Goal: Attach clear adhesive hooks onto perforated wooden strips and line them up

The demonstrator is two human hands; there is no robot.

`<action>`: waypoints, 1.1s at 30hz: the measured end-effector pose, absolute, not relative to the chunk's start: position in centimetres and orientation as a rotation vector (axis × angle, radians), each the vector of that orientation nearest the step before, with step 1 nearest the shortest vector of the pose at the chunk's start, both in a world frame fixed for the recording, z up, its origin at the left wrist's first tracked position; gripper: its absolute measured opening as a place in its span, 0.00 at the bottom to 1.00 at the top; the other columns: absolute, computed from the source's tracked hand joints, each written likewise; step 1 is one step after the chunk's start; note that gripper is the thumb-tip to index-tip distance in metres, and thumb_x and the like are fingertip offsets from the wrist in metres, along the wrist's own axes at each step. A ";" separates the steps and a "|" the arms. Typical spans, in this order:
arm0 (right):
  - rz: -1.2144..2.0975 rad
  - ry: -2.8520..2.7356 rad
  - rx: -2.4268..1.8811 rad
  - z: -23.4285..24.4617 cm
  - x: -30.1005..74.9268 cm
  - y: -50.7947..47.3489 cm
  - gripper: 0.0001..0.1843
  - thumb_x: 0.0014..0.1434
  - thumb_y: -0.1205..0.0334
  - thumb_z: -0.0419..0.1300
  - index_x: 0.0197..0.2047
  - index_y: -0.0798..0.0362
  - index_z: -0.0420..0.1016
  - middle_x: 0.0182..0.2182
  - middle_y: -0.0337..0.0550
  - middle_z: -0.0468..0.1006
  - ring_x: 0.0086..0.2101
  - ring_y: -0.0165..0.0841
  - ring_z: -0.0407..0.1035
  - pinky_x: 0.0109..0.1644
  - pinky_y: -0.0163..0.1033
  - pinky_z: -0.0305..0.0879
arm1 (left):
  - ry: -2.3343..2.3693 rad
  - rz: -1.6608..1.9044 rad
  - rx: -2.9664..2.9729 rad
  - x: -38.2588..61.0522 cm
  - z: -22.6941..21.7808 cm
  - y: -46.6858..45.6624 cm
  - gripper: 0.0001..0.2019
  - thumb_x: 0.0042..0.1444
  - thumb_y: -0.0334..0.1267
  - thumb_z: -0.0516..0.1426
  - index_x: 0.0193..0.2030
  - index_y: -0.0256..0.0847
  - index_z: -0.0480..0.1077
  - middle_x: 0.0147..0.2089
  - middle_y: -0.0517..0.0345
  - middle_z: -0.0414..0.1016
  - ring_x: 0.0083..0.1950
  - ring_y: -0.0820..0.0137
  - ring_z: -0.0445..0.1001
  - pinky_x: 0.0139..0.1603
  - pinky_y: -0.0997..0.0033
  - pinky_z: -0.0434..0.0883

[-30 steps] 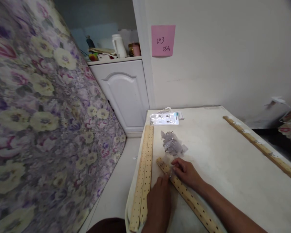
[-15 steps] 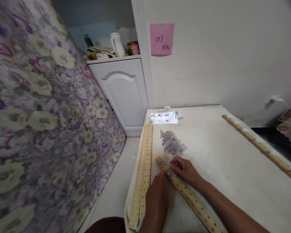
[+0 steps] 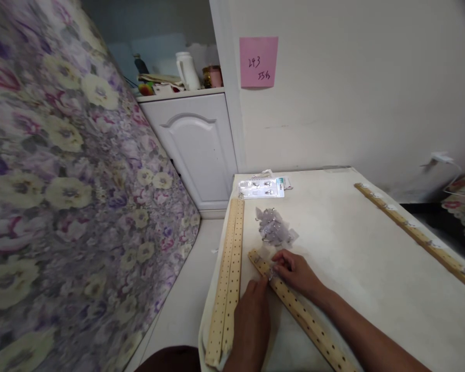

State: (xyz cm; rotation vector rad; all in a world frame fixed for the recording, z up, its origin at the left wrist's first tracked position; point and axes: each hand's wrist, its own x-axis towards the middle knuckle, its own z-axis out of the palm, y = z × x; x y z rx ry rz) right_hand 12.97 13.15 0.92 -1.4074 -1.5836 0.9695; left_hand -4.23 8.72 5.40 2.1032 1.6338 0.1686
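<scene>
A long wooden strip with rows of holes [image 3: 306, 323] lies slantwise on the table before me. A small clear adhesive hook [image 3: 272, 274] with a metal prong is on this strip. My right hand [image 3: 296, 271] pinches the clear hook's edge from the right, fingers curled. From the left, my left hand [image 3: 251, 320] has its curled fingers at the strip's edge, close by the hook; they partly hide the strip. Another clear hook [image 3: 259, 258] sits near the strip's far end. Beyond it lies a pile of clear hooks [image 3: 274, 227].
Two more perforated strips [image 3: 228, 274] lie side by side along the table's left edge. A strip with several hooks [image 3: 414, 232] lies at the right edge. Packaged hooks [image 3: 261, 188] lie at the back. A flowered curtain [image 3: 81, 196] hangs on the left.
My left hand has moved slightly up and right, its fingertips closer to the hook on the strip. My right hand stays nearly in place.
</scene>
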 end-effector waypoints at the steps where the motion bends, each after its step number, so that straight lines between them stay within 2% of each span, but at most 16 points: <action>1: 0.971 -1.584 -1.408 0.9 13.0 13.1 0.08 0.53 0.62 0.56 0.38 0.51 0.71 0.24 0.35 0.70 0.25 0.29 0.63 0.28 0.33 0.58 | 1.631 0.176 2.099 -4.2 5.4 8.7 0.23 0.60 0.31 0.40 0.62 0.48 0.58 0.49 0.54 0.70 0.46 0.68 0.71 0.43 0.73 0.66; 21: 1.017 -1.543 -1.453 1.1 12.4 13.4 0.11 0.47 0.61 0.63 0.37 0.52 0.70 0.24 0.33 0.70 0.25 0.28 0.64 0.28 0.32 0.58 | 1.595 0.239 2.088 -4.4 5.6 8.9 0.21 0.60 0.32 0.42 0.58 0.47 0.62 0.47 0.55 0.71 0.45 0.69 0.72 0.44 0.73 0.66; 27: 0.913 -1.562 -1.460 1.6 12.4 12.6 0.13 0.51 0.58 0.61 0.41 0.52 0.70 0.27 0.36 0.73 0.25 0.30 0.65 0.29 0.34 0.60 | 1.603 0.333 2.071 -4.3 6.1 8.5 0.20 0.61 0.33 0.42 0.57 0.44 0.63 0.49 0.54 0.71 0.48 0.68 0.71 0.48 0.72 0.66; 33: 0.737 -1.527 -1.493 1.4 12.9 12.1 0.11 0.57 0.57 0.54 0.42 0.52 0.69 0.31 0.40 0.75 0.26 0.31 0.66 0.31 0.36 0.62 | 1.616 0.442 1.982 -4.3 6.5 8.4 0.19 0.61 0.34 0.41 0.56 0.41 0.63 0.54 0.52 0.70 0.54 0.68 0.69 0.53 0.70 0.64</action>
